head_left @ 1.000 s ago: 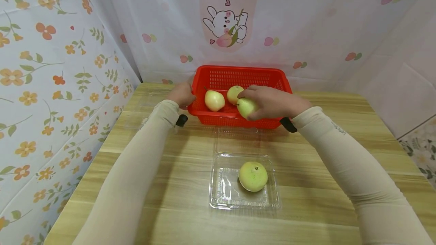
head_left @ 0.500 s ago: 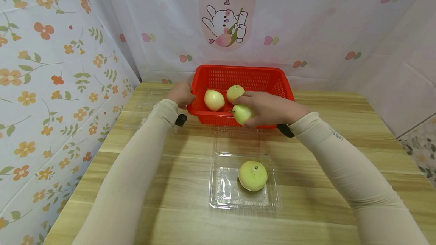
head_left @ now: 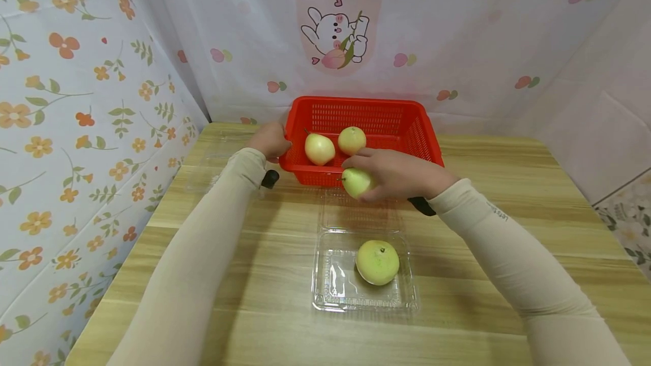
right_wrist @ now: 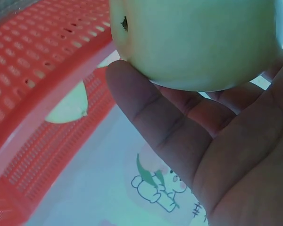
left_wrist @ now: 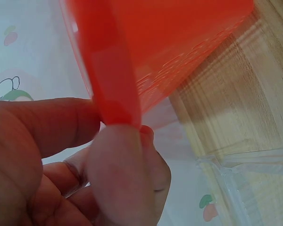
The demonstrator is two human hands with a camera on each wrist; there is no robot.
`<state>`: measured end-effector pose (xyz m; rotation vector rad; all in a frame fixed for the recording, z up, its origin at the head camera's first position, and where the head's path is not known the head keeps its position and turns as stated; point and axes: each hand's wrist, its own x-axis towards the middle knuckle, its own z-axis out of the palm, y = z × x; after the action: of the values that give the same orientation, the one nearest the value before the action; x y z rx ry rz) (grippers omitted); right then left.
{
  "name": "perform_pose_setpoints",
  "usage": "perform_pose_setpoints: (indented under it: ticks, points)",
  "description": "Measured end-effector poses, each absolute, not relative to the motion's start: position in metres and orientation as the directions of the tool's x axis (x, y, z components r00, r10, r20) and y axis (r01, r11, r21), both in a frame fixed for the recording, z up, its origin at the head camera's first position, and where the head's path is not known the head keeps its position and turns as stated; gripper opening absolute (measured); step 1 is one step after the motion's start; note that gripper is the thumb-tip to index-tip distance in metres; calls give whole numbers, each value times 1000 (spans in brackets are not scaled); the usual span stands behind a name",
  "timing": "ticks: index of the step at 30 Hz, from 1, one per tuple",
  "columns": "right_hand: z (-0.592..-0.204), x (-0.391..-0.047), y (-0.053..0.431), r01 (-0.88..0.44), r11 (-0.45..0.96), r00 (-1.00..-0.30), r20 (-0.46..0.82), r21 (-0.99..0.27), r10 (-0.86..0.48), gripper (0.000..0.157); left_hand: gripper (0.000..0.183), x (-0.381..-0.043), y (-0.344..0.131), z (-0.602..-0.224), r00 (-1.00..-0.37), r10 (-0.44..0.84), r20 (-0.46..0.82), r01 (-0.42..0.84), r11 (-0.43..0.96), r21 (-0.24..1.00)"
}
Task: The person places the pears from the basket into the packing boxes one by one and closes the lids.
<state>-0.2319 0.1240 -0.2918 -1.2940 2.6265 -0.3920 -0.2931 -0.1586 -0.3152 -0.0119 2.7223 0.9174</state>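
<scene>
A green pear (head_left: 356, 182) with a thin stem is gripped in my right hand (head_left: 399, 174), just over the front rim of the red basket (head_left: 346, 178). In the right wrist view the fingers curl round the pear (right_wrist: 198, 42). My left hand (head_left: 269, 141) pinches the basket's left rim, thumb and fingers on either side of the red edge (left_wrist: 115, 70) in the left wrist view. Two more pears lie in the basket: one yellowish with a stem (head_left: 320, 149), one rounder (head_left: 351, 140). Another round pear (head_left: 377, 263) sits in a clear plastic box (head_left: 330, 292) with its lid folded back.
The wooden table (head_left: 264, 321) carries the basket and box. More clear plastic packaging (head_left: 211, 162) lies at the left behind my left forearm. A patterned white curtain (head_left: 244, 33) hangs right behind the basket, and another floral one (head_left: 76, 146) borders the left side.
My right hand has drawn the pear toward me and slightly left, from inside the basket to over its front rim. My left hand stays on the rim.
</scene>
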Motion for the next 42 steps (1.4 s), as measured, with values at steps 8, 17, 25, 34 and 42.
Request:
perform_pose_setpoints:
  ticks: [8,17,25,34,42]
  points:
    - [-299,-224,121,-760,569,-582,-62,-313,-811,53,17,-294,-160,-317,-965,73,-251,-96,794,601]
    - [-306,-212,115,-818,508,-514,-52,-271,-856,51,14,-295,-161,-317,-967,68,-247,-89,815,572]
    - [-309,-199,104,-869,430,-432,-49,-243,-901,51,11,-294,-161,-317,-969,72,-235,-77,818,570]
    - [-312,-188,97,-877,414,-405,-87,-246,-910,54,9,-295,-162,-318,-970,76,-230,-70,820,568]
    - [-317,-182,92,-890,394,-376,-121,-231,-919,53,13,-295,-161,-318,-968,69,-242,-89,807,584]
